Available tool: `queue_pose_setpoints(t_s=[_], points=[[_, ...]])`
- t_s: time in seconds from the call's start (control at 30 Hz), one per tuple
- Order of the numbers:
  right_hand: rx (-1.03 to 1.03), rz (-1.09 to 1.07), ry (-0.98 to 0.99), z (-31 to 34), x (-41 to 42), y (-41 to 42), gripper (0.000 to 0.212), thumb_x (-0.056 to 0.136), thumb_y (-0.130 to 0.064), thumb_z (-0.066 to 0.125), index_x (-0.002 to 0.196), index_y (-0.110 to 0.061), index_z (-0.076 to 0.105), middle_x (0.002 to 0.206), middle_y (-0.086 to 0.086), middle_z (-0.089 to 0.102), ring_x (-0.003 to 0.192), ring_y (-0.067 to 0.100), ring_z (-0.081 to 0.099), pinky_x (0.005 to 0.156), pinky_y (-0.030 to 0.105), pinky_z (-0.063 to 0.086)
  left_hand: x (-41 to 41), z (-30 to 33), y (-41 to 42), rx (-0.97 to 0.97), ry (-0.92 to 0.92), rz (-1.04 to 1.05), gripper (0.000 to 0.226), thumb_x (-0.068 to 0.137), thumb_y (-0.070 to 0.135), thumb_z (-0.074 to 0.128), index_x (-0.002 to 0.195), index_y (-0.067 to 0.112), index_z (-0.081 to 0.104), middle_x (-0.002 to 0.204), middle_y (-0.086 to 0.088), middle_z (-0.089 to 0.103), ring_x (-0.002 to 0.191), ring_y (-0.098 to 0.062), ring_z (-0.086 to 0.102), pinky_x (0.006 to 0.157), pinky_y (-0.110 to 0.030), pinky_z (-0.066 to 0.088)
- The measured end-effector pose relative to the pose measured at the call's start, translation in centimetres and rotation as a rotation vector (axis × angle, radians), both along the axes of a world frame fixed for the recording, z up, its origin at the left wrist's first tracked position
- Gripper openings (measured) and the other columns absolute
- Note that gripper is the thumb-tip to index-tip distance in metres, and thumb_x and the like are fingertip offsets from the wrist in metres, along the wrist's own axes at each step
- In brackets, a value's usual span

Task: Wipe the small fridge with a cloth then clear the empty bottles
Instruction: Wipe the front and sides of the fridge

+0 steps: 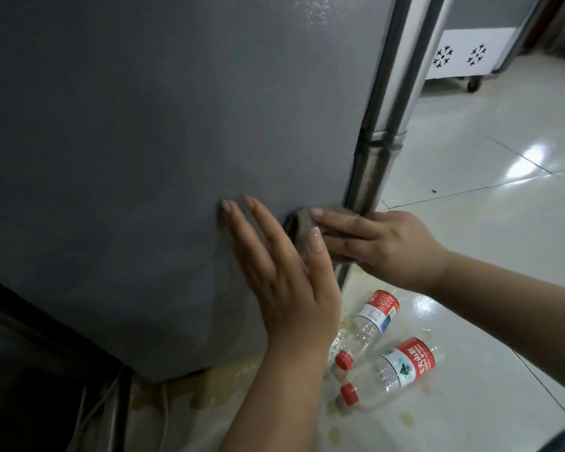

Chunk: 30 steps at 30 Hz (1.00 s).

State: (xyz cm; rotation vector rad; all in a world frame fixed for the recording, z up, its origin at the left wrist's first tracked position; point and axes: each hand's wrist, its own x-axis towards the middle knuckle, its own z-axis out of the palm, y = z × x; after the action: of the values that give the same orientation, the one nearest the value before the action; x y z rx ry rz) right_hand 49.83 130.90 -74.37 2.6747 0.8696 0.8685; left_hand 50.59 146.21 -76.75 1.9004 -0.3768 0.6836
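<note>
The small fridge shows its grey side panel (150, 125), filling most of the view, with a silver front edge (385, 125). My left hand (281, 272) lies flat on the panel's lower part, fingers straight. My right hand (379, 243) presses a brownish-grey cloth (299, 223) against the panel close to the silver edge; most of the cloth is hidden under the fingers. Two clear empty bottles with red caps and red-white labels lie on the floor below the hands, one nearer the fridge (369, 324) and one in front of it (395, 370).
The white tiled floor (486, 223) is glossy, with yellowish stains (229, 386) around the fridge's base. A white cabinet on castors with snowflake marks (460, 57) stands at the far right. Dark furniture and cables (46, 402) sit at the lower left.
</note>
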Motion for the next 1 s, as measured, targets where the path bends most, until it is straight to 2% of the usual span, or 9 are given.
queue_pose_setpoints(t_s=[0.07,0.13,0.23,0.37,0.57,0.73,0.87,0.93,1.0], points=[[-0.046,-0.020,0.057,0.3,-0.3,-0.3,0.035,0.082,-0.012,0.055,0.112,-0.024,0.069,0.129,-0.003,0.059,0.046,0.021,0.052,0.042,0.023,0.040,-0.1,-0.4,-0.3,0.038,-0.024,0.002,0.064,0.096,0.049,0.012,0.143,0.006,0.004,0.151,-0.012,0.000,0.141,-0.020,0.000,0.116,-0.031,0.004],[-0.043,-0.033,0.031,1.6,-0.6,-0.5,0.033,0.083,-0.013,0.053,0.108,-0.023,0.071,0.127,-0.002,0.061,0.047,0.021,0.053,0.041,0.022,0.040,-0.1,-0.7,-0.6,0.059,-0.037,0.003,0.062,0.097,0.049,0.012,0.142,0.006,0.006,0.151,-0.013,0.003,0.141,-0.022,0.002,0.116,-0.034,0.007],[0.064,-0.060,-0.129,4.1,-1.0,-1.4,0.028,0.082,-0.008,0.063,0.106,-0.019,0.072,0.125,0.000,0.060,0.053,0.024,0.063,0.046,0.028,0.051,0.0,-0.8,-0.9,0.069,-0.047,-0.001,0.065,0.097,0.047,0.014,0.142,-0.001,0.012,0.148,-0.010,0.002,0.140,-0.025,0.005,0.115,-0.040,0.010],[0.187,-0.092,-0.306,4.9,-1.0,-2.0,0.036,0.081,-0.005,0.068,0.114,-0.019,0.063,0.126,-0.002,0.051,0.064,0.029,0.069,0.051,0.034,0.055,0.2,-0.8,-1.0,0.096,-0.057,0.006,0.067,0.098,0.045,0.015,0.140,-0.006,0.014,0.147,-0.015,0.003,0.140,-0.028,0.005,0.115,-0.043,0.010],[0.091,-0.049,-0.177,1.1,-1.0,-2.8,0.039,0.082,-0.011,0.061,0.118,-0.021,0.052,0.129,0.001,0.049,0.055,0.024,0.064,0.046,0.026,0.050,0.3,-0.6,-0.7,0.148,-0.073,0.015,0.066,0.097,0.045,0.014,0.140,-0.006,0.017,0.145,-0.014,0.004,0.138,-0.030,0.006,0.114,-0.038,0.006],[0.029,-0.026,-0.014,-1.3,-1.6,-2.8,0.032,0.082,-0.015,0.053,0.110,-0.018,0.068,0.120,0.003,0.064,0.051,0.025,0.064,0.038,0.028,0.049,1.0,-0.7,3.0,0.402,-0.198,-0.016,0.061,0.098,0.044,0.012,0.141,0.001,0.011,0.148,-0.016,0.008,0.139,-0.030,0.008,0.114,-0.039,0.005],[-0.012,0.047,-0.055,-0.7,-0.7,-1.2,0.035,0.084,-0.013,0.053,0.118,-0.019,0.053,0.130,0.000,0.051,0.053,0.024,0.062,0.041,0.027,0.049,3.5,-0.1,8.7,0.561,-0.290,0.045,0.060,0.099,0.041,0.015,0.142,-0.001,0.013,0.149,-0.016,0.005,0.139,-0.032,0.010,0.114,-0.044,0.008],[0.008,0.086,-0.071,-0.5,0.4,1.0,0.035,0.085,-0.010,0.053,0.119,-0.018,0.059,0.130,0.004,0.055,0.056,0.026,0.064,0.045,0.027,0.050,4.6,-0.7,11.9,0.666,-0.302,0.056,0.060,0.099,0.039,0.017,0.142,-0.003,0.013,0.151,-0.020,0.004,0.139,-0.034,0.009,0.115,-0.043,0.004],[0.041,0.125,-0.064,-0.7,1.7,4.0,0.034,0.091,-0.007,0.044,0.114,-0.017,0.068,0.127,0.007,0.060,0.058,0.026,0.065,0.045,0.029,0.051,5.2,-2.0,14.9,0.763,-0.274,0.090,0.061,0.099,0.039,0.017,0.142,-0.005,0.012,0.147,-0.023,0.003,0.139,-0.036,0.007,0.115,-0.044,0.003]])
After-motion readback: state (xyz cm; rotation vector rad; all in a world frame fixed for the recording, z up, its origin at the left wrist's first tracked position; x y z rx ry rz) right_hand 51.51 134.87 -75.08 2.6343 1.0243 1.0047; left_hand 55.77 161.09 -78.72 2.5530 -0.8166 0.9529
